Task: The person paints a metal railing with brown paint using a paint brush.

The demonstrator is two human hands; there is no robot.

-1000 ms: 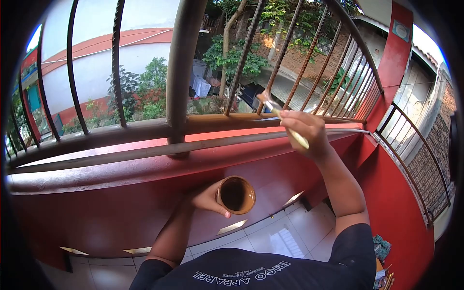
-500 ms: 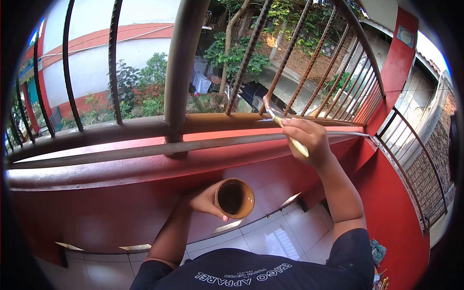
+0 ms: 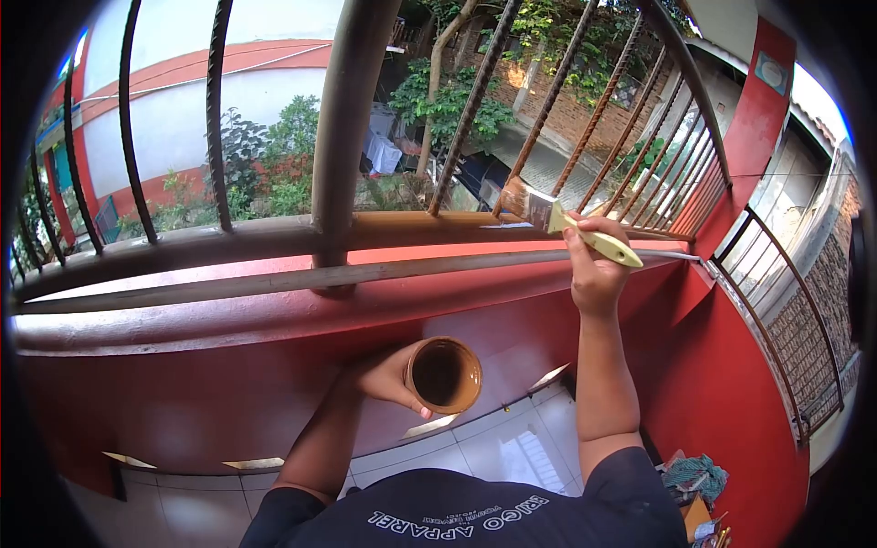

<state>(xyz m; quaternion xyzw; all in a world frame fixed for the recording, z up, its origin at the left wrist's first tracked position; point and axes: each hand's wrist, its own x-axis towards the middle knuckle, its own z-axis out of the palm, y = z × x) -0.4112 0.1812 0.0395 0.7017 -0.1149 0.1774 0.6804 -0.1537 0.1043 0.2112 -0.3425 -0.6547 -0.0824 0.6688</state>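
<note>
Since half a second ago the right hand (image 3: 596,265) has shifted to the right and turned, so the paintbrush (image 3: 571,228) now shows its flat side, its pale handle sticking out past the knuckles instead of running down through the fist. Ahead stands a balcony railing: a thick round post (image 3: 343,137) rises on the left of centre, and twisted iron bars (image 3: 470,110) slant up from the brown-coated lower rail (image 3: 411,228), crowding the space around the brush. Below the rail runs a red ledge (image 3: 228,310), and under that a white tiled floor (image 3: 512,447) with a bundle of cloth (image 3: 694,475) at the lower right. The right hand is closed around the brush handle, with the bristles resting at the foot of one slanted bar, just above the rail. The left hand (image 3: 388,379) stays low in front of the red wall, fingers wrapped around the side of a small round cup (image 3: 445,374), held upright. The cup holds brown paint, its rim and inner wall smeared the same colour.
</note>
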